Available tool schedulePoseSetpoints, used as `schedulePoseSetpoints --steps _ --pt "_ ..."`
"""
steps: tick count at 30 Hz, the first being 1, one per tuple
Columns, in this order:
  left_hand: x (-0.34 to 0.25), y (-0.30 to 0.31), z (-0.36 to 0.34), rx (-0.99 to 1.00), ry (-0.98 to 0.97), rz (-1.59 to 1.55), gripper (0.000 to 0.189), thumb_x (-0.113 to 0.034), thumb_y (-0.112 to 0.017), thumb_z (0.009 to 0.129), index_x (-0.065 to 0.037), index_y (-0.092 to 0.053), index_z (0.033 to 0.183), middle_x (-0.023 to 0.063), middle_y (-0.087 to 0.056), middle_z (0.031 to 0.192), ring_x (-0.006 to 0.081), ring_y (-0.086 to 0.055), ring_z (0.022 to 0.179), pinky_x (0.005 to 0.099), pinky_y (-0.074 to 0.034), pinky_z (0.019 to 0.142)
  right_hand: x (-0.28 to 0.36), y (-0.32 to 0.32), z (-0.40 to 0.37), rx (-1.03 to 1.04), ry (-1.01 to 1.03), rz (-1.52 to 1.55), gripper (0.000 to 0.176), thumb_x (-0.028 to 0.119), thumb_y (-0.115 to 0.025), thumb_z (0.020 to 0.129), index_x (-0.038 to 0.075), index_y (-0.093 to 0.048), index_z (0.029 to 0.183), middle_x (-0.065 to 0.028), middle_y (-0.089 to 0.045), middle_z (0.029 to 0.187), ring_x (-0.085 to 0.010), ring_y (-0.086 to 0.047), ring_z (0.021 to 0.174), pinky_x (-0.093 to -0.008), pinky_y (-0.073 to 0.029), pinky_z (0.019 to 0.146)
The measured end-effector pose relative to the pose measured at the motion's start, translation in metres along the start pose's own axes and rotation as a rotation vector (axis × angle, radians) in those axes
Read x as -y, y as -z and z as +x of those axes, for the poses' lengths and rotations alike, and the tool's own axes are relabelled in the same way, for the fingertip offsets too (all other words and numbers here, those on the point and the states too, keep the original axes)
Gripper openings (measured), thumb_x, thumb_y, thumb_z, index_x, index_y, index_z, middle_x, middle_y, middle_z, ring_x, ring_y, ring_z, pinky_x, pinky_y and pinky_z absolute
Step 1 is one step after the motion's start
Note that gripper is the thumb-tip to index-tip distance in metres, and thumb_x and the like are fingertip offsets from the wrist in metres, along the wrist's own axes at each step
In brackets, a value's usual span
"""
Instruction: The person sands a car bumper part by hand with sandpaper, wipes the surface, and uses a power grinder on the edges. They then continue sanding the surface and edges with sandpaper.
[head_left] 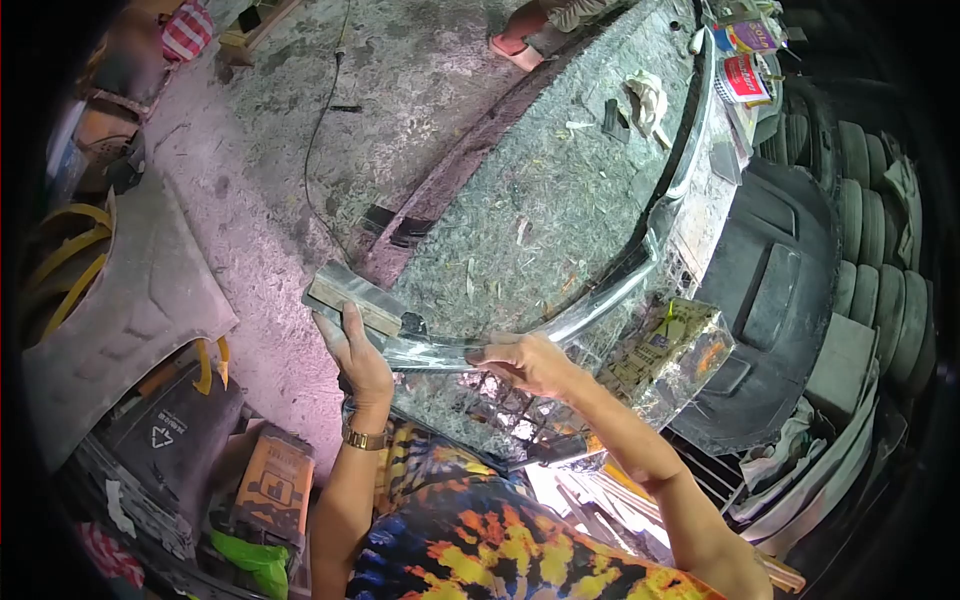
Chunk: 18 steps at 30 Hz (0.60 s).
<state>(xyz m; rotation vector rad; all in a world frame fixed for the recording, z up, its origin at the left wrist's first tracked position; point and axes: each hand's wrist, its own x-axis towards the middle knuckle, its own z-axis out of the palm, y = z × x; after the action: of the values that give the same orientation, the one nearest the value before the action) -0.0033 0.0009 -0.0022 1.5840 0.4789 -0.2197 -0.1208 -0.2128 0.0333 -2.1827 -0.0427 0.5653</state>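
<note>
Rubbing-down seems in hand: the left hand (358,358) lays fingers, grip unclear, on a flat tan wooden block (375,318) atop the long curved silver-grey strip's (605,303) left end, the right hand (532,364) pinching its rim, and the next stroke wants even pressure.

- A single camera, worn on the person's head, gave the one view; it faced forward and steeply down.
- The wearer's shirt (520,530) filled the near edge, seen from above.
- The left hand (362,368) and right hand (540,366) stood around the middle of the view, at close range, looked down on from behind.
- Past the hands the view ran out over the floor (250,130) to another person's foot (516,52) at the far edge.
- The wide lens took in a grey panel (130,290) on the left and stacked tires (870,240) on the right, within a dark rounded border.
</note>
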Motion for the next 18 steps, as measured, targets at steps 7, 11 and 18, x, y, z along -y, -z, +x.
schedulePoseSetpoints --steps 7,11,18 --pt "0.0 0.002 -0.001 -0.014 0.006 0.041 0.07 -0.034 -0.049 0.107 0.012 -0.023 0.154 0.0279 -0.034 0.158 0.0341 -0.038 0.143 0.0394 -0.028 0.118 0.029 -0.013 0.042 -0.001 0.093 0.029 0.013 0.022 -0.062 0.097 0.012 -0.063 0.106 -0.0104 -0.062 0.089 -0.0373 -0.066 0.082 -0.0493 -0.052 0.066" --pt "0.006 0.005 0.002 -0.003 -0.056 0.078 0.072 -0.034 -0.049 0.107 0.012 -0.021 0.154 0.0286 -0.032 0.158 0.0344 -0.036 0.144 0.0389 -0.026 0.119 0.017 -0.006 0.028 0.082 0.035 0.12 0.013 0.018 -0.059 0.097 0.011 -0.059 0.108 -0.0133 -0.061 0.092 -0.0412 -0.064 0.084 -0.0507 -0.05 0.07" --pt "-0.001 0.002 -0.002 -0.015 0.025 -0.009 0.078 -0.037 -0.049 0.107 0.012 -0.013 0.157 0.027 -0.025 0.162 0.032 -0.03 0.148 0.0378 -0.023 0.121 0.027 -0.007 0.034 0.111 -0.003 0.129 0.011 0.015 -0.06 0.096 0.01 -0.059 0.106 -0.0146 -0.064 0.091 -0.0426 -0.064 0.084 -0.0525 -0.049 0.07"
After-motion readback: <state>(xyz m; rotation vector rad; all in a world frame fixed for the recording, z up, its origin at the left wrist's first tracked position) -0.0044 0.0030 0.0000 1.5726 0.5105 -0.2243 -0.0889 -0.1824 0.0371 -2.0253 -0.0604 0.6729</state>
